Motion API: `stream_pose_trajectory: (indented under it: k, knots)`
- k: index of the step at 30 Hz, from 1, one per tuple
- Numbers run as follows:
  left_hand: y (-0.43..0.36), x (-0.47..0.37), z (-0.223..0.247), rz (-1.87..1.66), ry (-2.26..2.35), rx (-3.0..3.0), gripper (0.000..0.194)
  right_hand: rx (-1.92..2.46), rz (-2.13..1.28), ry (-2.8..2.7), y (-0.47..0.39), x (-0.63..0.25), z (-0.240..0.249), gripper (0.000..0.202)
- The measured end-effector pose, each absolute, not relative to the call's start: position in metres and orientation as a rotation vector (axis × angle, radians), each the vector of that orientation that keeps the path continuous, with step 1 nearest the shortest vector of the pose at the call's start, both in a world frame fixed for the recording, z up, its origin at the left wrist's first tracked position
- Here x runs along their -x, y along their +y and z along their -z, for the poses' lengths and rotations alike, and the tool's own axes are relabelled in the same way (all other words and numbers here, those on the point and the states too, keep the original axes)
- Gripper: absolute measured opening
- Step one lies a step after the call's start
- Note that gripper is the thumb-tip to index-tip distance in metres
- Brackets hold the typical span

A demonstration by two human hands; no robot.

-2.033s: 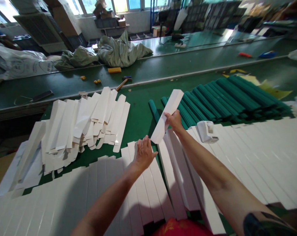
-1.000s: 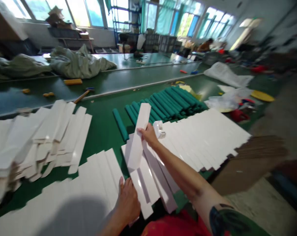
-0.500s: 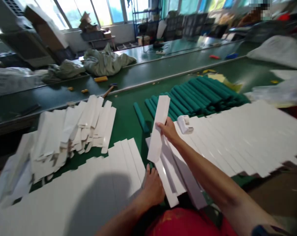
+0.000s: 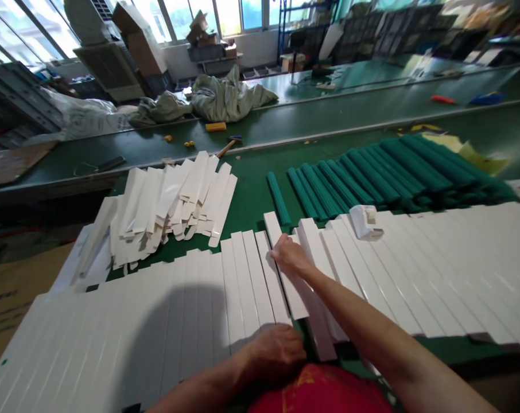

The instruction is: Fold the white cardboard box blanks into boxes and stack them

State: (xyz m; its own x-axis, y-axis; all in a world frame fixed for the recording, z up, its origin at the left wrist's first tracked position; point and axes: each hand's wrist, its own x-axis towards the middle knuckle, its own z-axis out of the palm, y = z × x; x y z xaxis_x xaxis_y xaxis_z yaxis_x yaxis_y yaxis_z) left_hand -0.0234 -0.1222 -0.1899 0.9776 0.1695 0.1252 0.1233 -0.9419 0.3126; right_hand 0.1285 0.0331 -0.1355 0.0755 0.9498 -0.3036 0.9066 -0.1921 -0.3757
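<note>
My right hand is closed round the upper part of a long, narrow white box. That box lies lengthwise beside the right end of a row of similar white boxes, a thin dark gap between them. Lower down, by the near ends of these boxes, my left hand is curled with its knuckles up; whatever its fingers hold is hidden. Just right of my right hand, more white boxes lie at slightly differing heights. A white tape dispenser stands on the boxes farther right.
Behind the boxes lie a stack of green rolls and a single green roll. A heap of flattened white cartons is at the left. Farther back are a hammer, a yellow block and a crumpled grey-green cloth.
My right hand has lowered the white box from a raised, tilted position to lie beside the left row. My left hand has moved nearer my body and curled. The view has swung left.
</note>
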Motion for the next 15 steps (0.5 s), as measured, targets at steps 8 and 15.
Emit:
stream_pose_trajectory:
  k: [8, 15]
  knots:
    - [-0.038, 0.049, 0.134, -0.495, 1.224, -2.5, 0.031, 2.178, -0.598, -2.237, -0.024, -0.128, 0.125, 0.043]
    - [0.122, -0.007, 0.14, -0.321, 1.557, -2.337, 0.063, 2.175, -0.32, -1.227, -0.161, -0.243, 0.098, 0.039]
